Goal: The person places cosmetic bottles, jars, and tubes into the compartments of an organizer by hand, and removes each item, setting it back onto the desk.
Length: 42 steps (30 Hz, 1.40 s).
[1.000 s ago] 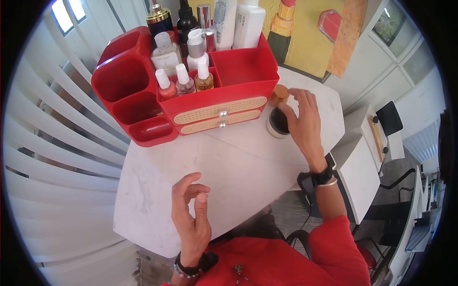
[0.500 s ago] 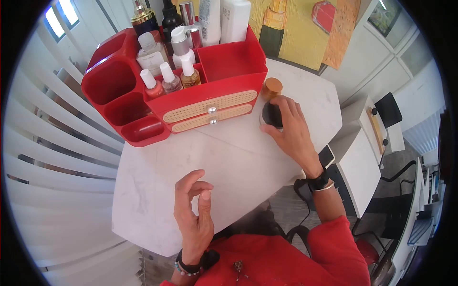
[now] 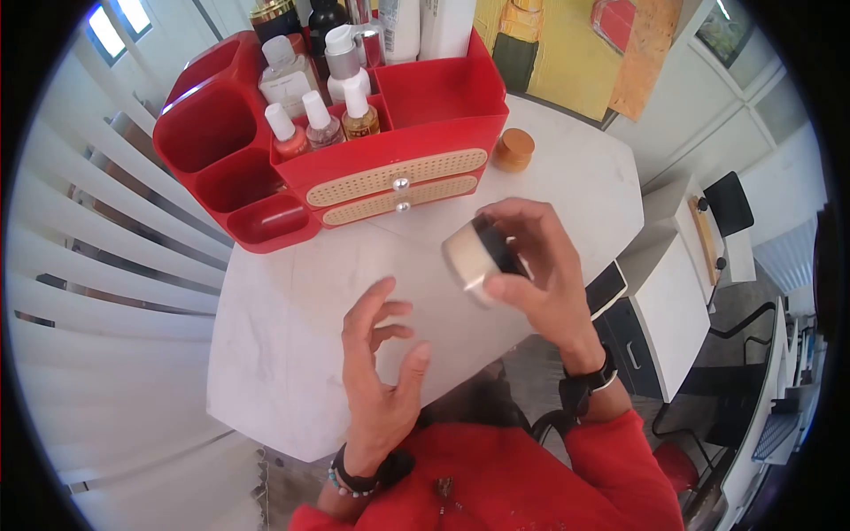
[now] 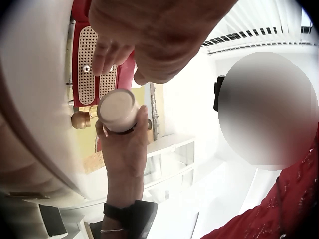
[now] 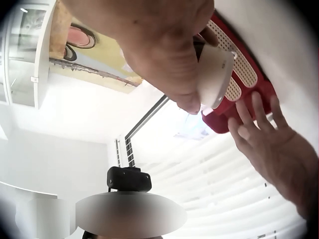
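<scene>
My right hand (image 3: 551,281) grips a cream jar (image 3: 472,257) by its black lid (image 3: 498,243), thumb on the near side and fingers round the far side. The jar is tilted and held above the white table, its pale base turned to the left. In the left wrist view the round bottom of the jar (image 4: 117,110) faces the camera. To the left of it, my left hand (image 3: 381,380) is raised with loosely bent fingers spread from the thumb, holding nothing. The right wrist view shows that left hand (image 5: 271,144) with parted fingers near the jar.
A red organizer (image 3: 390,164) with two woven-front drawers stands at the back of the table (image 3: 283,354), holding several bottles and nail polishes (image 3: 323,124). A small jar with an orange-brown lid (image 3: 514,149) stands at its right. White blinds (image 3: 115,301) line the left side.
My right hand has taken hold of the black-lidded jar, lifted it off the table beside the orange-brown one and brought it nearer. My left hand has risen a little toward it, its fingers opening wider.
</scene>
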{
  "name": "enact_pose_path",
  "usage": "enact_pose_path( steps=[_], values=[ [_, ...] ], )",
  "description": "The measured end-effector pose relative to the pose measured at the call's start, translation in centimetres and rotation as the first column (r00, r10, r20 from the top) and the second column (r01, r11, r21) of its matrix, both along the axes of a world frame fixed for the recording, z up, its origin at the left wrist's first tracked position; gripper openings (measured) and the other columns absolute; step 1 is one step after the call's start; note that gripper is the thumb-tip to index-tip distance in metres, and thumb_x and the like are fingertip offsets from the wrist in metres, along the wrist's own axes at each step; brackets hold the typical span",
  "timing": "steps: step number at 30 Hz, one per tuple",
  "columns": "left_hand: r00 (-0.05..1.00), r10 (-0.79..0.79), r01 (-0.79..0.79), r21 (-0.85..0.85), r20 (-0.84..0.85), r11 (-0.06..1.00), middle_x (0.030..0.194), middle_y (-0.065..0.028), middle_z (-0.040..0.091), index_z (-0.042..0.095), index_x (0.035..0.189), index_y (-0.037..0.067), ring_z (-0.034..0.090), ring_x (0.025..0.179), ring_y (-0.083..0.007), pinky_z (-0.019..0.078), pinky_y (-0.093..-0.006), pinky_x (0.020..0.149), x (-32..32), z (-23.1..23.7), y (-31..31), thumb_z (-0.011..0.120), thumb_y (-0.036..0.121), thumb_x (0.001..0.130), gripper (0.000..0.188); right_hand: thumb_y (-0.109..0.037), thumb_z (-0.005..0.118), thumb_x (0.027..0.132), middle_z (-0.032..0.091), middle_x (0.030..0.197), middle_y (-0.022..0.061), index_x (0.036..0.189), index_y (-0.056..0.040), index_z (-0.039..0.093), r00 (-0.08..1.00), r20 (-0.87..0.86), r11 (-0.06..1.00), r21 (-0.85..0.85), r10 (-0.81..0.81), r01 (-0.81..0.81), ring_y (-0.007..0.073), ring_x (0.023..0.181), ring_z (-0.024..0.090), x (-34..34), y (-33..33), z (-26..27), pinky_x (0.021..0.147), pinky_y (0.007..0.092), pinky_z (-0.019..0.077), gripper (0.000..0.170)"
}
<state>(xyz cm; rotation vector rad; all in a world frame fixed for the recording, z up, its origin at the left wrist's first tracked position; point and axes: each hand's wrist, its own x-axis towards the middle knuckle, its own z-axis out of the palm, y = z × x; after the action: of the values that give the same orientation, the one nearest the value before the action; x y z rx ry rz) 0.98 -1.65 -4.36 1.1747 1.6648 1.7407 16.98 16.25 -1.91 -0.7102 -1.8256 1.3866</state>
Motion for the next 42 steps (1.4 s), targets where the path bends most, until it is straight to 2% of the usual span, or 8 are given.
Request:
enact_pose_path(
  steps=[3, 12, 13, 15, 22, 30, 33, 42],
  values=[
    [0.993, -0.007, 0.018, 0.093, -0.121, 0.996, 0.17, -0.0177, 0.041, 0.036, 0.167, 0.002, 0.055, 0.143, -0.034, 0.0537, -0.0473, 0.111, 0.0, 0.4, 1.0, 0.085, 0.039, 0.1, 0.09, -0.019, 0.095, 0.086, 0.064, 0.136, 0.0083, 0.146, -0.0036, 0.056, 0.978, -0.18, 0.99, -0.07, 0.105, -0.119, 0.0205, 0.124, 0.064, -1.8, -2.4, 0.5, 0.106, 0.0373, 0.0522, 0.074],
    [0.968, -0.002, 0.018, 0.062, -0.251, 0.998, 0.167, -0.0204, 0.042, 0.033, 0.166, -0.005, 0.048, 0.15, -0.034, 0.0408, -0.0499, 0.125, -1.3, 0.7, 0.0, 0.086, 0.047, 0.097, 0.101, -0.02, 0.094, 0.087, 0.064, 0.136, 0.0096, 0.148, -0.0034, 0.055, 0.966, -0.205, 0.983, -0.065, 0.156, -0.172, 0.0194, 0.121, 0.064, -4.5, -5.6, -0.2, 0.104, 0.0346, 0.0514, 0.074],
    [0.969, -0.001, 0.017, 0.06, -0.247, 0.998, 0.167, -0.0204, 0.042, 0.033, 0.166, -0.005, 0.048, 0.15, -0.034, 0.0408, -0.0499, 0.125, -1.2, 0.5, 0.1, 0.086, 0.047, 0.097, 0.101, -0.021, 0.093, 0.088, 0.064, 0.136, 0.0102, 0.148, -0.0033, 0.055, 0.967, -0.206, 0.984, -0.06, 0.151, -0.166, 0.0199, 0.121, 0.064, -4.6, -5.9, -0.1, 0.104, 0.0348, 0.0514, 0.073],
    [0.988, 0.032, 0.007, 0.247, -0.154, 0.969, 0.167, -0.0238, 0.044, 0.035, 0.166, -0.004, 0.053, 0.147, -0.0368, 0.0462, -0.049, 0.122, -0.7, -0.2, 0.4, 0.091, 0.023, 0.093, 0.096, -0.022, 0.093, 0.088, 0.064, 0.136, 0.0108, 0.147, -0.0031, 0.055, 0.969, -0.203, 0.986, -0.056, 0.142, -0.157, 0.0205, 0.121, 0.064, -4.7, -6.1, 0.0, 0.105, 0.0349, 0.0515, 0.073],
    [0.994, 0.028, -0.006, 0.197, -0.108, 0.98, 0.165, -0.0235, 0.044, 0.036, 0.165, -0.004, 0.051, 0.149, -0.036, 0.0468, -0.0485, 0.122, -1.0, 0.2, -0.2, 0.089, 0.021, 0.096, 0.09, -0.032, 0.093, 0.091, 0.06, 0.142, 0.0147, 0.149, -0.0028, 0.054, 0.971, -0.145, 0.977, 0.121, 0.191, -0.174, 0.0256, 0.127, 0.063, -4.8, -5.9, 0.0, 0.11, 0.0376, 0.0501, 0.075],
    [0.991, -0.037, 0.01, 0.204, 0.129, 0.979, 0.165, -0.0255, 0.045, 0.033, 0.166, -0.008, 0.048, 0.152, -0.0346, 0.0367, -0.0487, 0.128, -1.8, 0.1, -0.7, 0.07, 0.046, 0.11, 0.086, -0.036, 0.094, 0.091, 0.057, 0.147, 0.0172, 0.15, -0.0033, 0.055, 0.973, -0.082, 0.953, 0.234, 0.215, -0.191, 0.0314, 0.131, 0.061, -5.0, -5.7, 0.4, 0.112, 0.0404, 0.0492, 0.077],
    [0.984, -0.056, 0.017, 0.228, 0.167, 0.974, 0.165, -0.0252, 0.046, 0.034, 0.166, -0.008, 0.049, 0.151, -0.0341, 0.0381, -0.0486, 0.127, -1.8, 0.2, -0.5, 0.071, 0.047, 0.109, 0.087, -0.034, 0.094, 0.09, 0.057, 0.148, 0.0177, 0.15, -0.0036, 0.055, 0.973, -0.074, 0.951, 0.239, 0.219, -0.196, 0.0321, 0.132, 0.061, -5.0, -5.6, 0.5, 0.112, 0.041, 0.0492, 0.078],
    [1.0, -0.002, 0.006, 0.35, -0.012, 0.937, 0.166, -0.028, 0.046, 0.039, 0.163, -0.004, 0.05, 0.151, -0.0387, 0.0403, -0.051, 0.126, -2.0, -0.5, 0.2, 0.08, 0.032, 0.104, 0.08, -0.037, 0.093, 0.092, 0.052, 0.16, 0.0194, 0.154, -0.0034, 0.054, 0.932, -0.136, 0.931, 0.198, 0.337, -0.307, 0.0326, 0.145, 0.056, -4.8, -4.5, 0.2, 0.12, 0.0426, 0.0457, 0.081]
  ],
)
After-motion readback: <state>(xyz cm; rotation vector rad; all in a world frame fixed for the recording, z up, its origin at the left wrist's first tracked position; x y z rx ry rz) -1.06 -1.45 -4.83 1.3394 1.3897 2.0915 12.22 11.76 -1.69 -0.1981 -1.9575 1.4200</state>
